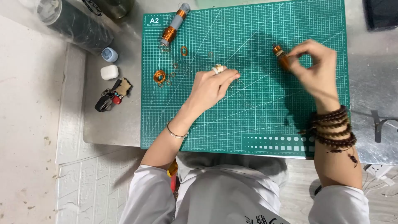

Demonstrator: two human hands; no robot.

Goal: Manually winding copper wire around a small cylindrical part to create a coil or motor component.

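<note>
My right hand (317, 68) is raised over the right part of the green cutting mat (248, 120), its fingertips pinched on a small spool of copper wire (282, 57). My left hand (211, 85) rests on the middle of the mat with the fingers pressed together, pinching what looks like a thin strand; I cannot make the strand out clearly. A white ring sits on one finger. A longer grey spool of copper wire (172, 25) lies at the mat's upper left. A small copper coil (159, 76) and a few tiny wire loops (184, 50) lie left of my left hand.
The mat lies on a metal table (112, 124). Left of the mat lie a white earbud case (109, 72), a small blue case (109, 54) and a bunch of keys (111, 96). A dark cylindrical container (76, 25) lies at the upper left. A dark object (381, 14) sits at the top right corner.
</note>
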